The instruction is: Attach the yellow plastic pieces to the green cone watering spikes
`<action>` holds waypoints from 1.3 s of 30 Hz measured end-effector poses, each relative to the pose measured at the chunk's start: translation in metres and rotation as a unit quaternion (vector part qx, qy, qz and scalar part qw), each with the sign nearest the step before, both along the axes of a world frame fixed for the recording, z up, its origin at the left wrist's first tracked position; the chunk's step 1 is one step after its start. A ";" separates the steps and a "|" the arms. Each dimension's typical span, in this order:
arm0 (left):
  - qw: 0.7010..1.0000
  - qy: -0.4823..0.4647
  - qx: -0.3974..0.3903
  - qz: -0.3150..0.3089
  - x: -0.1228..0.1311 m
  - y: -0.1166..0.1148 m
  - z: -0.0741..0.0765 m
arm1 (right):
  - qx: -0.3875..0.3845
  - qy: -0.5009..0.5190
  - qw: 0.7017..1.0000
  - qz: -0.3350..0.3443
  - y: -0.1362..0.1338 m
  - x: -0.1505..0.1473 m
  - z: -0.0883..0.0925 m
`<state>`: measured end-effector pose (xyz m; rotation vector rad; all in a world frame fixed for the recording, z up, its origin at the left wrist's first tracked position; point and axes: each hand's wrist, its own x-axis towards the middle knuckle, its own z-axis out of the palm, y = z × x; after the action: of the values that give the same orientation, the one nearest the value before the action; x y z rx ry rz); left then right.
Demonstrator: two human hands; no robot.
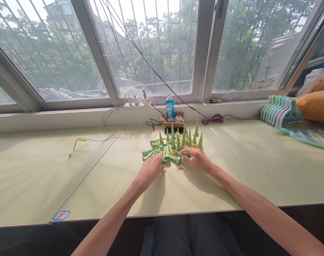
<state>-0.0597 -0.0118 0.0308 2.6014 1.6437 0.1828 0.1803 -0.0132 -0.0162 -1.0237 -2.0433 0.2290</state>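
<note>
A heap of light green plastic cone pieces [167, 145] lies on the table in front of me, some standing on end with tips up, others on their sides. Small yellow pieces [180, 167] are scattered among and beside them. At the heap's near left edge, my left hand [152, 166] is closed on a green cone piece, its fingertips partly hidden behind the hand. My right hand [197, 159] is at the near right edge, thumb and fingers curved and apart around the end of a lying green cone. Whether it touches that cone I cannot tell.
Behind the heap, a blue-labelled bottle [170, 108] stands in or just behind a small cardboard box [174, 124]. Cables [212, 119] and a power strip [136, 103] lie by the windowsill. Several pastel fan-shaped items [281, 112] stand at right beside an orange plush object [315, 105].
</note>
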 end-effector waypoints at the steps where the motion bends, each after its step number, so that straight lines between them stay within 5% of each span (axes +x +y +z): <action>1: 1.000 0.014 -0.002 0.003 0.002 0.001 0.001 | 0.003 0.005 1.000 -0.002 0.000 0.000 0.001; 11: 0.998 0.060 -0.004 0.023 0.024 -0.005 0.020 | 0.033 0.105 0.992 -0.055 -0.004 -0.002 0.010; 15: 0.991 -0.043 0.118 -0.049 0.048 -0.002 0.023 | 0.018 0.165 0.984 -0.063 -0.007 -0.005 0.013; 18: 0.973 -0.072 0.168 -0.144 0.062 0.009 0.015 | 0.012 0.191 0.979 -0.065 -0.008 -0.006 0.014; 26: 0.939 -0.197 0.159 -0.232 0.065 0.025 -0.026 | 0.005 0.205 0.975 -0.084 -0.007 -0.008 0.012; 31: 0.917 -0.306 0.132 -0.218 0.061 0.024 -0.029 | -0.009 0.178 0.980 -0.088 -0.001 0.001 0.010; 39: 0.895 -0.389 0.075 -0.206 0.065 0.024 -0.033 | -0.019 -0.033 0.993 -0.112 0.007 0.019 0.008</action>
<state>0.0049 0.0123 -0.0023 2.3799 0.8103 1.1723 0.1992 -0.0066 -0.0077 -1.2889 -1.9676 0.1177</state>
